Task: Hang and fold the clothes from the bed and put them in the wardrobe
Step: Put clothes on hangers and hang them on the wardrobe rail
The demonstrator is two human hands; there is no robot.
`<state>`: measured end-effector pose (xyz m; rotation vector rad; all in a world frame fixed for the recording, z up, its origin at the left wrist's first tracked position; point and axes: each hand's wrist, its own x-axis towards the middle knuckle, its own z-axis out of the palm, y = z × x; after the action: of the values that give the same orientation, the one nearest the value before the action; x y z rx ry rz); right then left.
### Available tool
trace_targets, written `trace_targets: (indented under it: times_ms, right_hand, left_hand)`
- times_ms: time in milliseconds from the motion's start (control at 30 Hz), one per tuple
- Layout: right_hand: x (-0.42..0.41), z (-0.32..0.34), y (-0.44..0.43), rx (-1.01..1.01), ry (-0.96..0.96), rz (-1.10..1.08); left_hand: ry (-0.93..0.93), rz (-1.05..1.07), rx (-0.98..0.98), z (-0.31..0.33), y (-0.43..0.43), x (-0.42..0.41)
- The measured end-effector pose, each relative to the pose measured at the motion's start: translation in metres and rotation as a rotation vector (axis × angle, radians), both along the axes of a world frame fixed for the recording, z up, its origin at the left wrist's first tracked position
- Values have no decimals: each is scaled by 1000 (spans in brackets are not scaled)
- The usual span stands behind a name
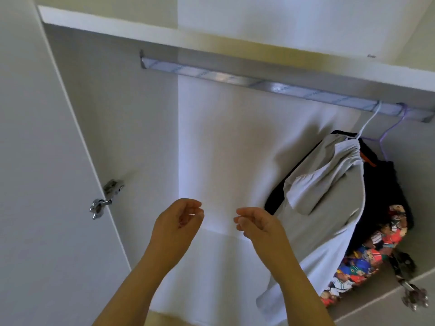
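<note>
Looked up into the open wardrobe from below. Metal hanging rail ran under the top shelf, from a bracket at upper left toward the right edge.

Left hand raised in front of the white back panel, palm turned inward, fingers curled loosely and slightly apart, holding nothing. Right hand raised just beside it, a clear gap between the two, fingers likewise curled and relaxed, clamped on nothing. Neither hand touching any garment or the rail.

Clothes found at the right end of the rail, bunched close together. Grey-and-white garment hung on a white hanger, hook over the rail, fabric draped down and tilted toward lower left, lower edge passing behind the right forearm. Dark garment behind it on a purple hanger, hooked just right of the white one. Colourful patterned fabric seen below the dark garment, at the lower right; could not tell whether a separate piece or part of it.

Door hinge noted on the left side wall, by the open door. Second hinge at the lower right, blurred.

Left part of the rail bare of hangers.
</note>
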<state>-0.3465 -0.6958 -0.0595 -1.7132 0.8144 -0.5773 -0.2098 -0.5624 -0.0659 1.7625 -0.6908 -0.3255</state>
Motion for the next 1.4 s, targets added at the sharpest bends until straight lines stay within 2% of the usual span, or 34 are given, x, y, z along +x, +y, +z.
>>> trace_targets:
  times_ms: [267,433,600,867,1067,1400]
  right_hand:
    - [0,-15,-2,10,55,400]
    - [-5,-26,28,34,93,622]
    - [13,-21,100,51,51,860]
    - [23,-20,246,-30,10,1227]
    - [16,-21,340,-19,-103,1412]
    - [45,-27,447,-3,-97,1663]
  left_hand:
    - [71,344,63,-19,49,-66]
    - [58,573,116,-27,101,-108]
    - [63,787,127,-25,169,-140]
    - [69,1151,51,-29,294,-189]
    - [102,1330,8,-38,364,-229]
    - [84,1617,-17,-33,434,-237]
